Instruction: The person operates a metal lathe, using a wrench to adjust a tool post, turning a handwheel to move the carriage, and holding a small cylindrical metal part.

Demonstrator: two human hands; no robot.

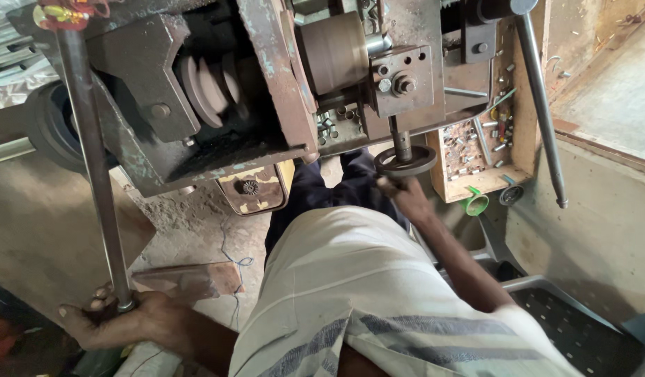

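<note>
Working the old machine: lever plus handwheel.
Left hand (120, 322) is gripping the long lever (92, 167) at 7 o'clock; right hand (405, 197) is closing on the handwheel (406, 161), centre. Best feeding slowly, steady lever pressure.

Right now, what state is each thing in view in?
Left hand: closed around the lower end of the long grey metal lever rod.
Right hand: gripping the small round dark handwheel.
Stepped grey pulley: exposed, uncovered.
Open wooden tray: holding small metal parts.
</note>
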